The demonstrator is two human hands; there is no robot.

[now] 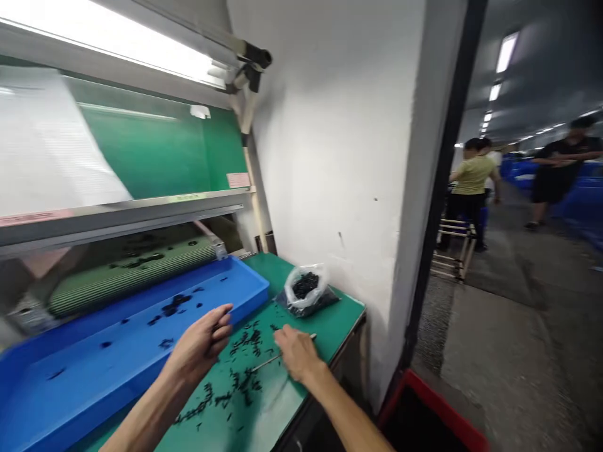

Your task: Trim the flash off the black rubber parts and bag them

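My left hand point(207, 336) is raised over the near edge of the blue tray point(242, 304), its fingers curled into a closed grip. Something small and dark may sit between thumb and fingers, too small to name. On the green mat point(287, 392), my right hand point(296, 353) is closed, fingers bent down. A thin metal rod point(267, 363) passes through it, showing on both sides. Loose small black parts point(245, 383) lie scattered between the hands and nearer me. Just beyond my right hand stands an open clear plastic bag point(305, 307), filled with such parts.
Behind the tray runs a ribbed green conveyor belt point(136, 276) carrying some black parts. A lamp point(117, 37) hangs above. A white wall point(339, 157) rises beyond the table. A red bin point(433, 408) is at lower right; people point(475, 172) stand in the aisle.
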